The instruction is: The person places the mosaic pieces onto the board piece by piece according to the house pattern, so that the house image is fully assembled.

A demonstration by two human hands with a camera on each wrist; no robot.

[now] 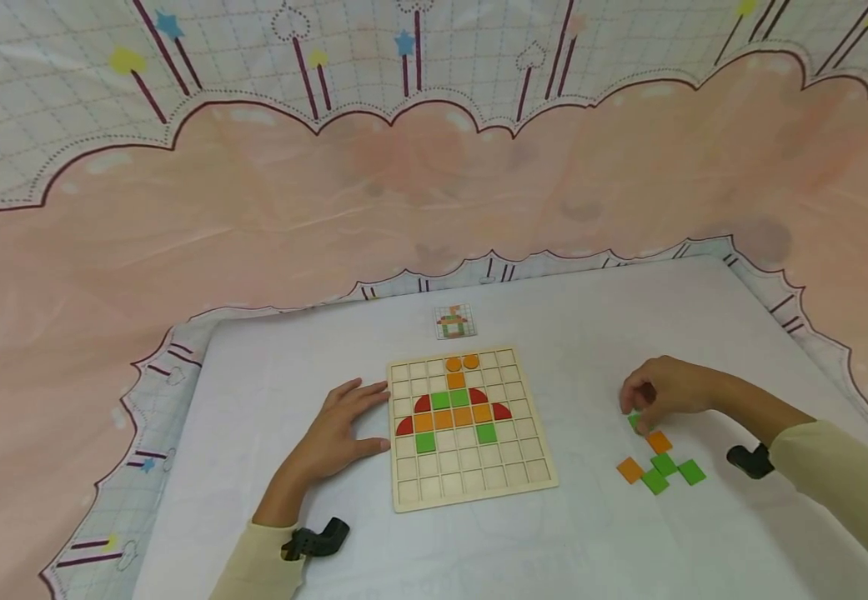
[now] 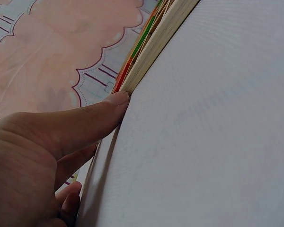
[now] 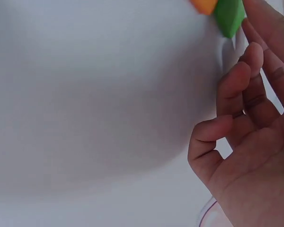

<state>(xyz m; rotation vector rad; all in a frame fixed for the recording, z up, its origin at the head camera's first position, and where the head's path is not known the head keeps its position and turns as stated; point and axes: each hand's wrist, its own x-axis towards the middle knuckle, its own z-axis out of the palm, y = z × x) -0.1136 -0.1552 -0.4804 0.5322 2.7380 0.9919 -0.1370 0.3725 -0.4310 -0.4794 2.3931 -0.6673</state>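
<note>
A wooden grid board point(image 1: 471, 496) lies on the white cloth, bearing several orange, green and red tiles. My left hand point(image 1: 336, 433) rests at its left side, fingers and thumb spread, their tips touching the edge. The left wrist view shows the thumb point(image 2: 85, 125) against the board's side point(image 2: 156, 49). To the right of the board, my right hand point(image 1: 669, 392) pinches a green square tile point(image 1: 634, 422) between thumb and fingertips. That green tile point(image 3: 230, 18) looks tilted in the right wrist view, with the other fingers curled below it.
Below the right hand lie loose square tiles: an orange tile point(image 1: 659, 442), another orange tile point(image 1: 629, 470) and several green ones, including a green tile point(image 1: 692, 472). A small pattern card point(image 1: 454, 322) lies beyond the board. A patterned cloth point(image 1: 434, 200) surrounds the white tabletop point(image 1: 313, 342).
</note>
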